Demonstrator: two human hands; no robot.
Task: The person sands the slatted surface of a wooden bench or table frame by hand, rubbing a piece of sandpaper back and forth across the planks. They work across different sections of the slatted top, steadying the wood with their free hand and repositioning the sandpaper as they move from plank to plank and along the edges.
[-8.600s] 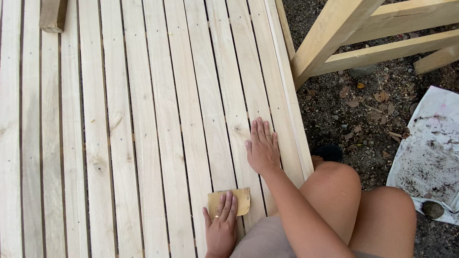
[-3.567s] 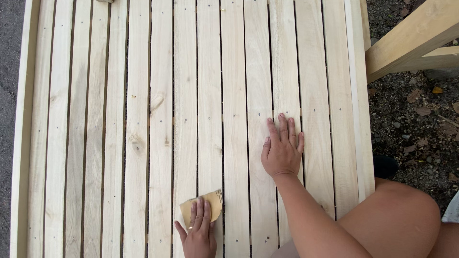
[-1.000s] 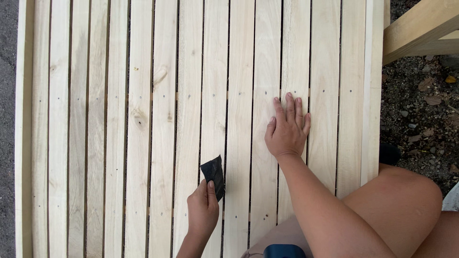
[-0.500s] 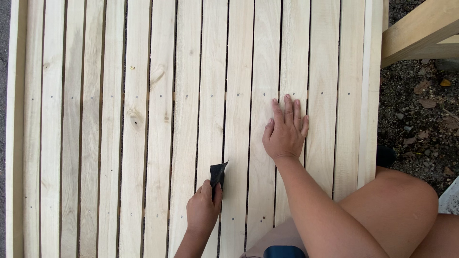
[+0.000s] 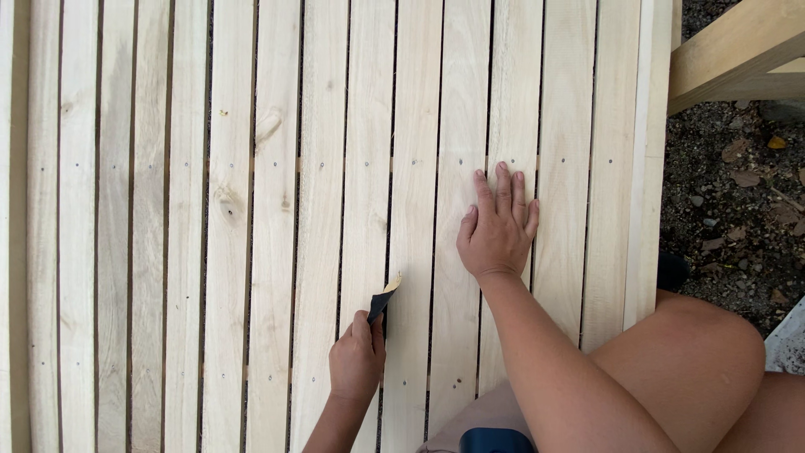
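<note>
On slats (image 5: 319,210): one sandpaper piece (image 5: 381,302), left hand (image 5: 356,361); right hand (image 5: 496,231) flat.

The left hand (image 5: 356,362) sits near and left of centre, curled into a closed grip with knuckles up and thumb and fingers pinched together at the far end, its forearm running back toward the near edge. The right hand (image 5: 496,226) lies farther and to the right, palm down and flat, fingers spread slightly and pointing far, its bare forearm slanting back to the near right above a bent knee.
</note>
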